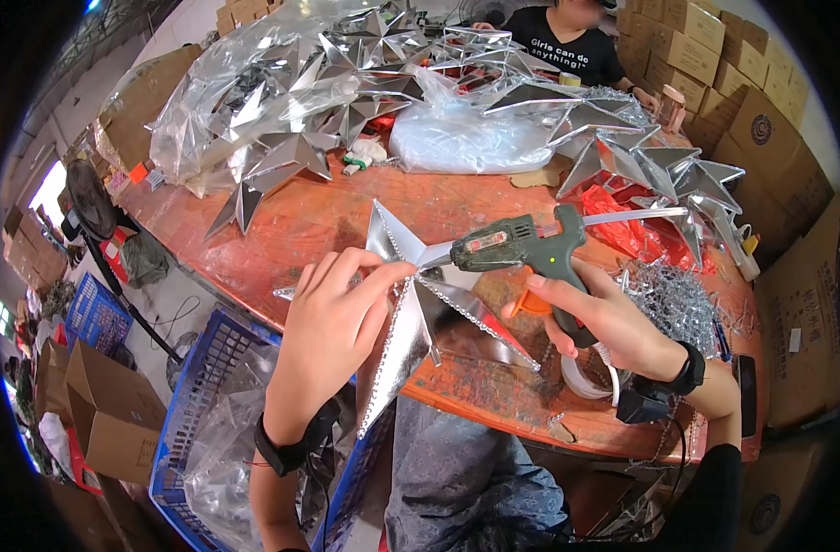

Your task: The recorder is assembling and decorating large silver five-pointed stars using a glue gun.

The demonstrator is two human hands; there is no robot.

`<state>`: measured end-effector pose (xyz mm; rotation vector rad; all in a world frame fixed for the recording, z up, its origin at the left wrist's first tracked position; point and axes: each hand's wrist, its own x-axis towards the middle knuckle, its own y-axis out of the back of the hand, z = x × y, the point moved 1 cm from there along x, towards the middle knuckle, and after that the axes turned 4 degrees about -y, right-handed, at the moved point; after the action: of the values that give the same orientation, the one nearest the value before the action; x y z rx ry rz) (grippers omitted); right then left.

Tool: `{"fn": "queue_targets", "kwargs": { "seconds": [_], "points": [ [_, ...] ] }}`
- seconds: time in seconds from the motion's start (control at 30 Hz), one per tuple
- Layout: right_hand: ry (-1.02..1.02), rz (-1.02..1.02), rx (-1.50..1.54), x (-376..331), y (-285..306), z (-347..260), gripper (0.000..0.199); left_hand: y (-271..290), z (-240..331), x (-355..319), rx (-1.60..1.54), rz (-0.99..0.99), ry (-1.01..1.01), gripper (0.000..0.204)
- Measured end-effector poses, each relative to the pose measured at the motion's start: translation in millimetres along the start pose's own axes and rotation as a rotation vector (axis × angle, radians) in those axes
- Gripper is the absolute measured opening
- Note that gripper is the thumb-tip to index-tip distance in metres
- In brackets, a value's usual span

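Note:
My right hand [613, 317] is wrapped round the grip of a dark green hot glue gun [521, 247] with an orange trigger. A clear glue stick [636, 215] sticks out of the gun's back end. The nozzle points left and meets the middle of a shiny silver star [397, 350], close to my left fingertips. My left hand [342, 308] pinches the star near its centre, fingers bent and pressed together. Silver bead trim runs along several of the star's edges. One long point hangs toward my lap, past the table edge.
A heap of silver stars [287, 166] and a clear plastic bag [471, 133] cover the far side of the orange-red table [282, 241]. Tangled silver bead strands [664, 304] and a white tape roll [587, 375] lie at right. A blue crate [176, 451] stands lower left. Another person [567, 41] sits opposite.

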<state>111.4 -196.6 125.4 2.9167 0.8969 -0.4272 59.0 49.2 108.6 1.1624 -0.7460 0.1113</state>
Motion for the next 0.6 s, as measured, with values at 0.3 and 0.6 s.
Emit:
{"fn": "queue_targets", "kwargs": {
  "seconds": [0.3, 0.6],
  "points": [
    [0.027, 0.032, 0.024, -12, 12, 0, 0.029, -4, 3, 6, 0.003, 0.026, -0.025, 0.025],
    [0.042, 0.115, 0.064, -44, 24, -5, 0.026, -2, 5, 16, 0.175, 0.010, -0.140, 0.025]
  ]
}}
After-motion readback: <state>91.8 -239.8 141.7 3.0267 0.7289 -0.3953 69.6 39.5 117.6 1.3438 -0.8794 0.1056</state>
